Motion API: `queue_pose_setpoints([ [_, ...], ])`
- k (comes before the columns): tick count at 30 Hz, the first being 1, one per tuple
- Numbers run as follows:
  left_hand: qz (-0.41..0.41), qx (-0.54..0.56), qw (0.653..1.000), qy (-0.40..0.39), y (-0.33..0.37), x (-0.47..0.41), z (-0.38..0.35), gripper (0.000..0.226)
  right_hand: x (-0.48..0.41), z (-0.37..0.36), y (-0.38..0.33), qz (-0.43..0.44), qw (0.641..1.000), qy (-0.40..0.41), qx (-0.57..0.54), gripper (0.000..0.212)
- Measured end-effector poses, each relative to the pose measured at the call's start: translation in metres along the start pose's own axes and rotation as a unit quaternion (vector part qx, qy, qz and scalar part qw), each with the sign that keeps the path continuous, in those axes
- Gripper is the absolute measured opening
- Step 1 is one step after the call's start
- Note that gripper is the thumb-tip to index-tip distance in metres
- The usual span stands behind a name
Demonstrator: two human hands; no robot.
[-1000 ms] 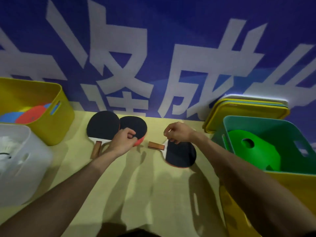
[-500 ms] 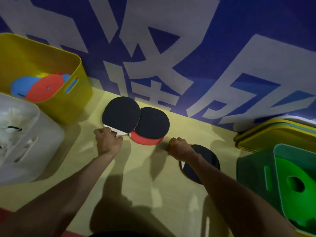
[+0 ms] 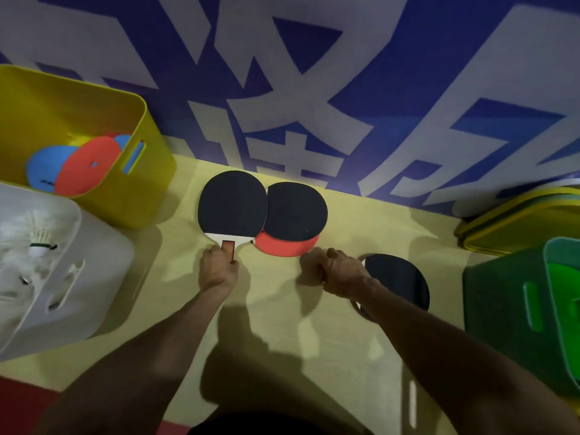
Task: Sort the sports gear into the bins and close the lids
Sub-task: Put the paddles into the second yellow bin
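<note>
1. Looks forward and down from the wearer's head onto a yellow tabletop (image 3: pixel 282 356), wide-angle, straight lines bowed toward the edges.
2. Faces a blue-and-white banner wall (image 3: pixel 314 89) that fills the upper half of the frame.
3. Sits close in: forearms enter from the bottom corners, left hand (image 3: pixel 216 271) gripping the left paddle (image 3: pixel 232 205) and right hand (image 3: pixel 340 273) curled at the right paddle (image 3: pixel 398 281), both near centre.
4. Crops the yellow bin (image 3: pixel 150 183) and white bin (image 3: pixel 94 262) at the left edge, the green bin (image 3: pixel 502 293) at the right.
5. Stands as the only view.

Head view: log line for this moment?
left hand grips left paddle handle | right hand grips right paddle | yellow bin lidless
</note>
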State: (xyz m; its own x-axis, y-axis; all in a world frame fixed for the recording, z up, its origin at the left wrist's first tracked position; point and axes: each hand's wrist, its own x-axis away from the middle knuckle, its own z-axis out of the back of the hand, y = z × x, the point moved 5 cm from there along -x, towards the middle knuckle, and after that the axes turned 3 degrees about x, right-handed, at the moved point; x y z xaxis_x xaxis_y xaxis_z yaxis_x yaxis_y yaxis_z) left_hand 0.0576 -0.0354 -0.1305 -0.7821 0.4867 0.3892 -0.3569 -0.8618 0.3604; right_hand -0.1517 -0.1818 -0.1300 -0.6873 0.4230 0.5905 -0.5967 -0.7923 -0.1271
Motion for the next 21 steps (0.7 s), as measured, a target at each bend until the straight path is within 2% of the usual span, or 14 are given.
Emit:
queue_pose_setpoints([
  [3, 0.06, 0.069, 0.996, -0.016, -0.002, 0.011, 0.008, 0.029, 0.006, 0.008, -0.005, -0.001, 0.998, -0.001, 0.057, 0.049],
  [7, 0.095, 0.163, 0.981, -0.045, -0.002, 0.021, 0.021, 0.032, 0.021, 0.026, -0.014, 0.001, 0.996, 0.001, 0.092, 0.046],
  [11, 0.137, 0.345, 0.925, -0.084, -0.006, 0.045, 0.028, 0.028, 0.048, 0.054, -0.008, -0.03, 0.995, 0.043, 0.081, 0.038],
  [14, 0.119, 0.413, 0.895, -0.118, 0.0, 0.076, 0.026, 0.019, 0.076, 0.077, 0.006, -0.077, 0.994, 0.068, 0.026, 0.036],
  [17, 0.083, 0.429, 0.892, -0.117, 0.012, 0.101, 0.029, 0.016, 0.107, 0.096, 0.022, -0.105, 0.989, 0.104, -0.026, 0.031],
  [21, 0.02, 0.428, 0.895, -0.124, 0.038, 0.129, 0.036, 0.016, 0.157, 0.117, 0.046, -0.123, 0.965, 0.214, -0.087, 0.025],
])
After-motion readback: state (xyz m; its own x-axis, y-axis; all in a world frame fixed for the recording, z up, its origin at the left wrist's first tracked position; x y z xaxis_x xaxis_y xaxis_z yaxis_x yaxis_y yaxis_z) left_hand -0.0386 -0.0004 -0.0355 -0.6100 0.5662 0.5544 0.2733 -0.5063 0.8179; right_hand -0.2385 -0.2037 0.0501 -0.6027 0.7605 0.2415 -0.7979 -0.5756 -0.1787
